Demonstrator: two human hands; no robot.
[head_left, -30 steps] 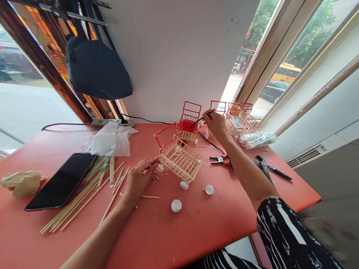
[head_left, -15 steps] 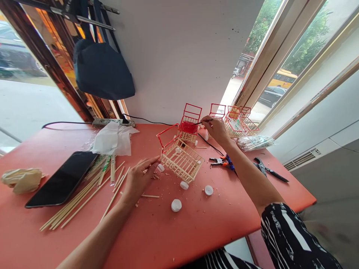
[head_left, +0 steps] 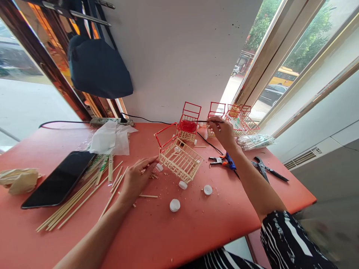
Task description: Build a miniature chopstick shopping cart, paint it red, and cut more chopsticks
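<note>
In the head view, my left hand (head_left: pixel 138 175) closes thumb and fingertips on the near-left corner of a small wooden-stick cart (head_left: pixel 181 160), beside one of its white bottle-cap wheels (head_left: pixel 159 167). The cart is tilted, and its upright handle frame (head_left: pixel 167 135) is painted red. Between the fingers of my right hand (head_left: pixel 223 132) is a thin, dark paintbrush (head_left: pixel 202 121). It points left, its tip near a red paint tray (head_left: pixel 187 126) resting on another stick cart behind.
More red-handled carts (head_left: pixel 244 119) stand at the back right. Pliers (head_left: pixel 267 172), a blue glue gun (head_left: pixel 230 161) and loose caps (head_left: pixel 174 205) lie on the red table (head_left: pixel 213 231). Wooden sticks (head_left: pixel 75 201), a dark phone (head_left: pixel 60 179) and crumpled white plastic (head_left: pixel 112 138) occupy the left.
My right hand has shifted slightly right, drawing the brush back with it. My left hand stays at the cart's corner. The whole view has shifted a little.
</note>
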